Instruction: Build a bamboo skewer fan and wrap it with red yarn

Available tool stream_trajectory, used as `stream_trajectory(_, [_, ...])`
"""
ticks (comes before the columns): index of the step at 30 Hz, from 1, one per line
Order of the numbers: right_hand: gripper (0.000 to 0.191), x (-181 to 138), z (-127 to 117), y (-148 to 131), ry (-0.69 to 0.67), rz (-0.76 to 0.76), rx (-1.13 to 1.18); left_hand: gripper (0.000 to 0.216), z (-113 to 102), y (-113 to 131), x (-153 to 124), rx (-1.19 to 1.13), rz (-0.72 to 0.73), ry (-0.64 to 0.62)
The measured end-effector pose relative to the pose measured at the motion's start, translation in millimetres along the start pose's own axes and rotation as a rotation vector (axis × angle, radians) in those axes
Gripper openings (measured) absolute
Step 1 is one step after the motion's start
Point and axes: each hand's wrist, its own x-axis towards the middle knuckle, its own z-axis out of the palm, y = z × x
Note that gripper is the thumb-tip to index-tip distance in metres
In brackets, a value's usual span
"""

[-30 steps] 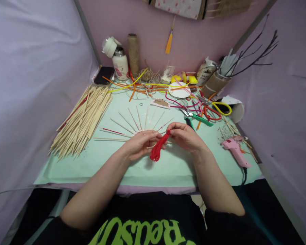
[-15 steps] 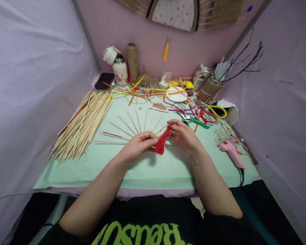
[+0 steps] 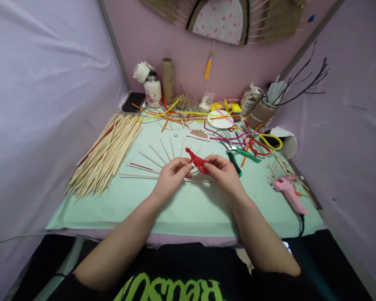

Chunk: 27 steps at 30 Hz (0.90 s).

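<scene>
A red thread tassel [image 3: 198, 162] is held above the table between my two hands, its knotted head pointing up and to the left. My right hand [image 3: 222, 170] pinches the loose strand end between thumb and fingers. At the tassel's neck, just below the knot, my left hand [image 3: 174, 172] is closed, fingertips against the red thread; part of its grip is hidden. Behind and beneath the hands, thin wooden sticks [image 3: 156, 154] fan out on the table, one of them partly red [image 3: 140, 166]. Some small red bits show under the left fingertips, too small to make out.
A pile of wooden sticks [image 3: 105, 156] lies left. Green-handled pruning shears [image 3: 245, 154], yellow-handled scissors [image 3: 271, 141] and a pink glue gun [image 3: 290, 195] lie right. Pipe cleaners [image 3: 172, 119], a bottle [image 3: 152, 91] and a twine spool [image 3: 168, 79] are at the back.
The tassel has turned over: its knot now points up-left instead of up-right. My right hand has moved from the knot to the strand end, and my left hand from the strands to the neck.
</scene>
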Motion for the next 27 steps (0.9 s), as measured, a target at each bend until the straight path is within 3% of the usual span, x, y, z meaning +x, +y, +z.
stream_trajectory(7, [0.021, 3.1, -9.4, -7.2, 0.107, 0.107, 0.228, 0.018, -2.6, 3.6, -2.2, -0.281, -0.014, -0.018])
stream_trajectory(13, [0.028, 3.3, -9.6, -10.7, 0.126, 0.149, 0.307, 0.021, -2.8, 8.2, -0.4, -0.482, -0.196, -0.149])
stream_trajectory(22, [0.023, 0.1, -5.1, 2.3, 0.023, 0.056, 0.187, 0.037, 1.6, 2.2, -1.0, -0.290, -0.127, -0.066])
stream_trajectory(27, [0.027, -0.6, -1.9, -0.8, 0.058, 0.062, 0.224, 0.032, 0.9, -0.7, 2.7, -0.362, -0.194, -0.002])
